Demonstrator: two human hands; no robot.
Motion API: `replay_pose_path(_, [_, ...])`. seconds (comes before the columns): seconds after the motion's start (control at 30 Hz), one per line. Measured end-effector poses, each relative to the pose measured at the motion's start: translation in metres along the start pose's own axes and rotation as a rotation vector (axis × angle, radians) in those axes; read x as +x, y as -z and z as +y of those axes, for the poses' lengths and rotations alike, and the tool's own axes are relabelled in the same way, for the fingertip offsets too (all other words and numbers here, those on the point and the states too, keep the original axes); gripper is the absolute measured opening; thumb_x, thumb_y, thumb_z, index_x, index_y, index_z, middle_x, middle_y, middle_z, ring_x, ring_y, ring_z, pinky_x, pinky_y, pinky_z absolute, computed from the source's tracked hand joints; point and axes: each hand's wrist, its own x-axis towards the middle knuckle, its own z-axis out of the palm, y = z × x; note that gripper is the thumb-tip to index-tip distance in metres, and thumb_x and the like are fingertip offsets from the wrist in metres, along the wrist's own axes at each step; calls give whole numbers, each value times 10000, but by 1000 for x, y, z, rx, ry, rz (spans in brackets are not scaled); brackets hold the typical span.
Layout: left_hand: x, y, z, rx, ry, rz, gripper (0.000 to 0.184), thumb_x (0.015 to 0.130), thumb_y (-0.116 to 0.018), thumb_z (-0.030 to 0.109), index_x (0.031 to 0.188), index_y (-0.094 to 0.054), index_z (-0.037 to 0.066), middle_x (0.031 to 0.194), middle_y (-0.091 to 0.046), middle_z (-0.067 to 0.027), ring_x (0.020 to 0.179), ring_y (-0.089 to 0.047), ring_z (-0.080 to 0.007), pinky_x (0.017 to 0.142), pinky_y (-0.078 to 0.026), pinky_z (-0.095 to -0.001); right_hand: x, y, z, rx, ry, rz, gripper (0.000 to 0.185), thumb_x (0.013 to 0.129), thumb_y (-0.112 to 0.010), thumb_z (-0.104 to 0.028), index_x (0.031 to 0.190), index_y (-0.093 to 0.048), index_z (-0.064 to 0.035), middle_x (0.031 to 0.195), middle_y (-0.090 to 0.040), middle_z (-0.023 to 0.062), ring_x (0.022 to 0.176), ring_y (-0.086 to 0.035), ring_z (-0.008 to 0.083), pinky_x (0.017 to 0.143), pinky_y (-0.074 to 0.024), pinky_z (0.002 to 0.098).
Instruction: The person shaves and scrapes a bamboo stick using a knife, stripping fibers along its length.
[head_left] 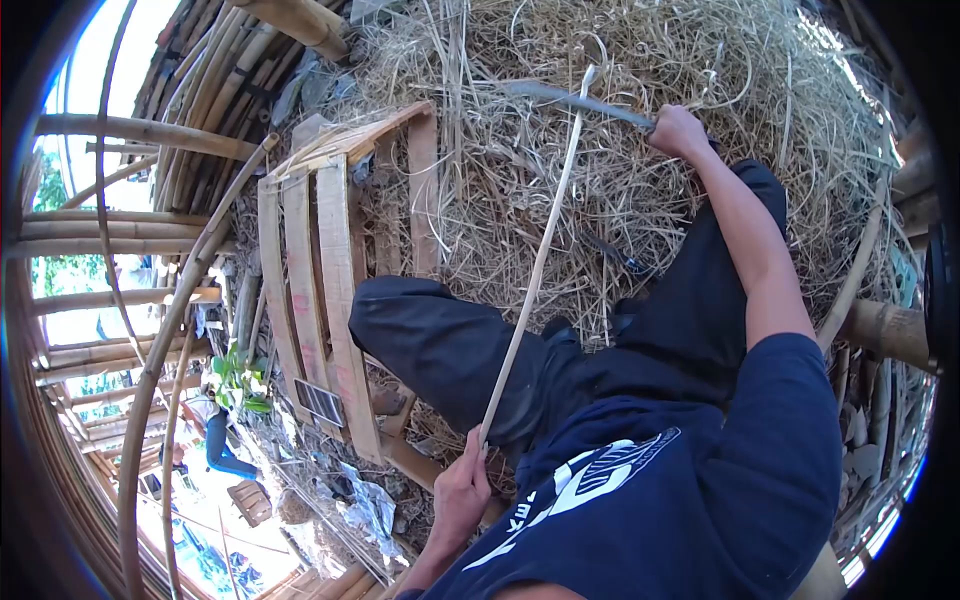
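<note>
My left hand [462, 492], at the bottom centre, is closed around the lower end of a long pale bamboo strip [545, 245]. The strip slants up and right across my leg to a whitish tip. My right hand [680, 132], at the upper right, is wrapped round the handle of a long grey blade [575, 99]. The blade points left and crosses the strip near its upper end; whether they touch, I cannot tell. Dry shavings [500, 190] cover the ground beneath both.
A slatted wooden crate [335, 270] stands left of my knee. Bamboo poles [150, 380] form a frame at the far left, with a green plant [240, 380] beside it. Another person [222, 445] is beyond the poles. A thick bamboo pole [888, 332] lies at the right.
</note>
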Motion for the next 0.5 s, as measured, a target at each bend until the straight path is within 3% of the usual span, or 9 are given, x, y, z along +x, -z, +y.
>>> replay_pose_path(0.03, [-4, 3, -5, 19, 0, -12, 408, 921, -549, 29, 1328, -517, 27, 855, -665, -203, 725, -678, -327, 616, -511, -398, -2, 3, 2, 33, -109, 21, 282, 727, -598, -173, 902, -697, 24, 921, -673, 273, 891, -668, 409, 810, -540, 465])
replay_pose_path(0.17, [-11, 6, -10, 20, -43, 9, 407, 911, -560, 17, 1317, -523, 13, 824, -653, -219, 710, -674, -336, 607, -507, -400, 2, -3, 5, 102, -157, 76, 304, 726, -602, -179, 924, -689, 35, 907, -673, 277, 887, -669, 410, 815, -540, 466])
replay_pose_path(0.27, [-3, -2, -12, -64, -53, 57, 395, 920, -551, 17, 1314, -528, 6, 760, -637, -217, 636, -660, -302, 578, -497, -355, -23, 16, -23, 109, 112, -39, 289, 725, -616, -216, 870, -713, 14, 883, -682, 250, 866, -676, 378, 821, -543, 447])
replay_pose_path(0.3, [1, -3, -9, -65, -53, 50, 395, 920, -551, 17, 1314, -528, 6, 760, -637, -217, 636, -660, -302, 578, -497, -355, -28, 15, -29, 107, 106, -42, 289, 725, -616, -216, 870, -713, 14, 883, -682, 250, 866, -676, 378, 821, -543, 447])
replay_pose_path(0.37, [8, 0, -1, -117, 57, 2, 389, 929, -540, 12, 1318, -526, -1, 688, -595, -201, 559, -613, -198, 547, -467, -295, -37, 9, -34, 27, 217, 26, 277, 723, -619, -229, 852, -727, -7, 870, -686, 233, 847, -679, 362, 814, -547, 434])
replay_pose_path(0.5, [16, -11, -10, -217, 105, -26, 393, 943, -546, 35, 1331, -512, -17, 631, -566, -119, 534, -524, -95, 523, -426, -242, -40, -1, -43, 213, 206, -136, 316, 722, -636, -256, 888, -730, -4, 849, -686, 228, 798, -679, 350, 793, -547, 419])
